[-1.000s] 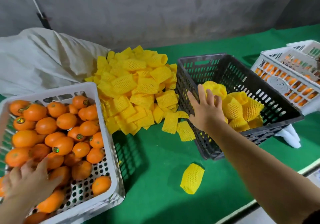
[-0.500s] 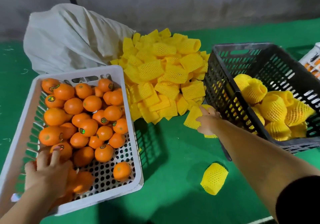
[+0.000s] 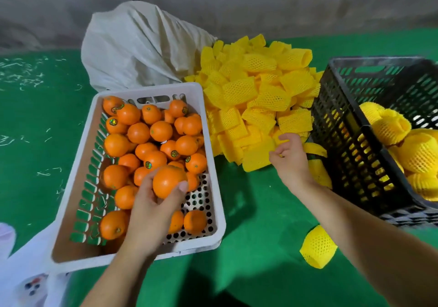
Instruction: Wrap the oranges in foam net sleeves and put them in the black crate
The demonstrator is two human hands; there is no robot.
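Lifted since a moment ago, one orange (image 3: 168, 180) now in my left hand (image 3: 151, 208) grip above the white crate (image 3: 214, 189), right hand (image 3: 292, 162) loosely curled, empty, at the foam net sleeves (image 3: 257, 102), black crate (image 3: 355, 164) just beside.

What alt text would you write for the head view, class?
A person's left hand lifts an orange from a white crate while the right hand reaches into a pile of yellow foam sleeves; a black crate holds wrapped fruit.
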